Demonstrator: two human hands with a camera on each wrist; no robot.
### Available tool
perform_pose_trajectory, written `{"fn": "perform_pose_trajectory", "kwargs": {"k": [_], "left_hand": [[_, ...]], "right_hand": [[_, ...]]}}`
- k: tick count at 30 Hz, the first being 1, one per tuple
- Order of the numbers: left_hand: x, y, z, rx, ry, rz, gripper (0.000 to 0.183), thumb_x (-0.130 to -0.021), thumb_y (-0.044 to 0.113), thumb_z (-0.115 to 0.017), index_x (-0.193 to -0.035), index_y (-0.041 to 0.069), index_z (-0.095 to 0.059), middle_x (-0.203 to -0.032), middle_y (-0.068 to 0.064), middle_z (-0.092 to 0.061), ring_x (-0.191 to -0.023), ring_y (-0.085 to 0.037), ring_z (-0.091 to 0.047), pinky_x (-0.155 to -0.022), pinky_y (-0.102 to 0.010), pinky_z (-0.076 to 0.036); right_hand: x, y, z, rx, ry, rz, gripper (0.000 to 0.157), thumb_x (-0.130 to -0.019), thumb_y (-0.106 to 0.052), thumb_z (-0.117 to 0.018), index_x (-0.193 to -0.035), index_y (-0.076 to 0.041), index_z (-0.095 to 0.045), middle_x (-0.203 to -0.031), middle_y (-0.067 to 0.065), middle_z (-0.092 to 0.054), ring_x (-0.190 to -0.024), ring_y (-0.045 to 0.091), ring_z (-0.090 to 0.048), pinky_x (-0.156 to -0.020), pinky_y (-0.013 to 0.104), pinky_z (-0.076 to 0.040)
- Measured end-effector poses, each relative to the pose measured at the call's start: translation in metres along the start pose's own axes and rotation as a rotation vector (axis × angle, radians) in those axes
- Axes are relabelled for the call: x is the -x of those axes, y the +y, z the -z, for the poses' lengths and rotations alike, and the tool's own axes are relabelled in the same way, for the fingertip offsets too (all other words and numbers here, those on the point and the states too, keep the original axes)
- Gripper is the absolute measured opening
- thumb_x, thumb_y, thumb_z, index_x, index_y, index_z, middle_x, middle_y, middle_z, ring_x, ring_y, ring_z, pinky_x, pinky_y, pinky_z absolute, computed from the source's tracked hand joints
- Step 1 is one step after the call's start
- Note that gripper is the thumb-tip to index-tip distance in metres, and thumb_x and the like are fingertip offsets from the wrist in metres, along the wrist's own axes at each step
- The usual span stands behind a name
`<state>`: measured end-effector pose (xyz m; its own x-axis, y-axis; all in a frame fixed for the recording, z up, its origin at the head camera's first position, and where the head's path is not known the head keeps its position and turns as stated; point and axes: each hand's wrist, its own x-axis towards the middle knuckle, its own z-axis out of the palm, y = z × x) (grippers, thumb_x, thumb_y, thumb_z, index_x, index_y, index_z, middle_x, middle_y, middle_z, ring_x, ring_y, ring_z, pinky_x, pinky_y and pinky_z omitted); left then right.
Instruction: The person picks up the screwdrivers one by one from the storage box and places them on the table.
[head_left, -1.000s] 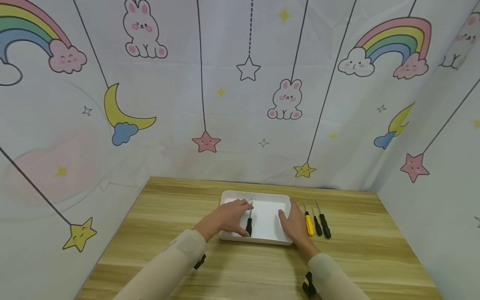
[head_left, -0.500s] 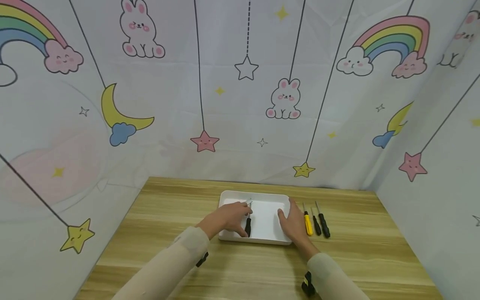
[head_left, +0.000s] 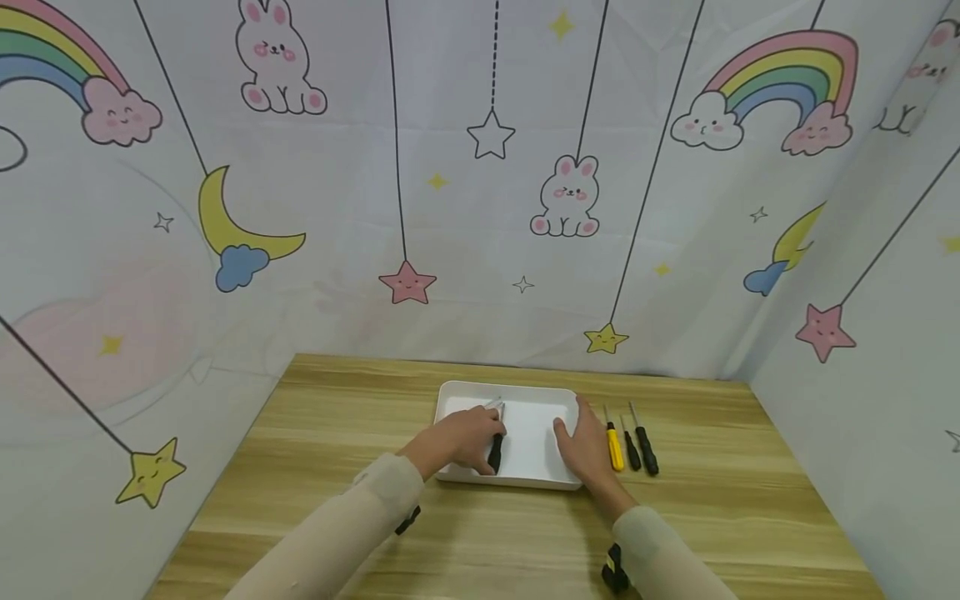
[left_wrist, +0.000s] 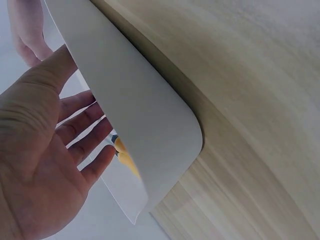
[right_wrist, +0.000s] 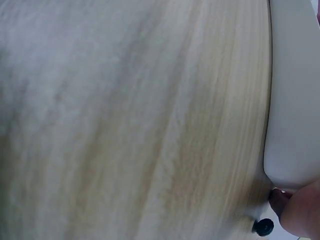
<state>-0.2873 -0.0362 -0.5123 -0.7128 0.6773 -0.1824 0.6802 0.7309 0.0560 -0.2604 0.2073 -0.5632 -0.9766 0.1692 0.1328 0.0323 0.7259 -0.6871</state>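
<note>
A white tray [head_left: 534,446] sits on the table. My left hand [head_left: 459,437] reaches over its front left, fingertips and thumb beside a black-handled screwdriver [head_left: 496,452] lying in it. In the left wrist view, the fingers of the left hand [left_wrist: 55,145] are loosely spread behind the tray's wall [left_wrist: 135,105], near yellow handles [left_wrist: 125,156] inside. My right hand [head_left: 588,446] holds the tray's right side, thumb on the inner side and fingers along the outside. The right wrist view catches only part of the right hand [right_wrist: 302,212] at the tray's corner.
Right of the tray lie a yellow screwdriver [head_left: 615,450], a small black screwdriver [head_left: 632,452] and a longer black one [head_left: 647,450], side by side. A patterned curtain [head_left: 480,208] stands behind the wooden table [head_left: 360,408].
My left hand has shifted slightly right and its fingers have come closer to the black-handled screwdriver. The right hand stays at the tray's side.
</note>
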Motion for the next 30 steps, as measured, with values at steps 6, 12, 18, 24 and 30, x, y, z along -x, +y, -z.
{"fn": "perform_pose_trajectory", "kwargs": {"k": [6,12,18,24,30], "left_hand": [[-0.0021,0.0047,-0.0014,-0.052,-0.021,0.003,0.069,-0.082,0.052,-0.090,-0.140,0.022,-0.068,-0.136,0.002,-0.059,-0.118,-0.016,-0.056,-0.099,-0.032,-0.053],[-0.0006,0.0068,-0.0013,-0.112,-0.016,-0.004,0.071,-0.082,0.053,-0.090,-0.142,0.023,-0.067,-0.138,0.003,-0.058,-0.116,-0.015,-0.055,-0.096,-0.033,-0.053],[0.0008,0.0072,-0.0001,-0.114,0.008,-0.016,0.067,-0.081,0.052,-0.091,-0.137,0.023,-0.069,-0.135,0.002,-0.059,-0.112,-0.015,-0.056,-0.093,-0.033,-0.053],[0.0018,0.0046,-0.0015,-0.098,0.035,-0.046,0.064,-0.079,0.051,-0.092,-0.133,0.023,-0.071,-0.129,0.003,-0.061,-0.109,-0.015,-0.055,-0.089,-0.032,-0.052],[0.0041,-0.0012,-0.0015,-0.082,0.046,-0.060,0.069,-0.080,0.054,-0.090,-0.138,0.022,-0.069,-0.134,0.002,-0.060,-0.116,-0.016,-0.057,-0.094,-0.034,-0.053]], "right_hand": [[0.0036,-0.0016,-0.0003,0.002,0.002,-0.006,0.071,-0.104,-0.026,-0.062,-0.160,0.007,-0.033,-0.159,0.033,-0.043,-0.146,0.050,-0.043,-0.121,0.062,-0.035],[0.0058,-0.0033,-0.0002,-0.001,0.005,-0.003,0.071,-0.104,-0.027,-0.062,-0.160,0.007,-0.034,-0.159,0.033,-0.043,-0.146,0.050,-0.043,-0.121,0.062,-0.035],[0.0062,-0.0024,-0.0002,0.006,0.008,-0.002,0.071,-0.104,-0.026,-0.062,-0.160,0.007,-0.034,-0.158,0.033,-0.044,-0.145,0.050,-0.044,-0.120,0.062,-0.036],[0.0068,-0.0030,0.0002,0.006,0.011,-0.001,0.072,-0.104,-0.026,-0.063,-0.160,0.007,-0.034,-0.157,0.033,-0.045,-0.144,0.050,-0.045,-0.119,0.062,-0.037],[0.0064,-0.0047,0.0030,-0.005,0.013,-0.006,0.069,-0.105,-0.026,-0.061,-0.159,0.007,-0.035,-0.155,0.035,-0.046,-0.142,0.052,-0.047,-0.118,0.063,-0.038]]}}
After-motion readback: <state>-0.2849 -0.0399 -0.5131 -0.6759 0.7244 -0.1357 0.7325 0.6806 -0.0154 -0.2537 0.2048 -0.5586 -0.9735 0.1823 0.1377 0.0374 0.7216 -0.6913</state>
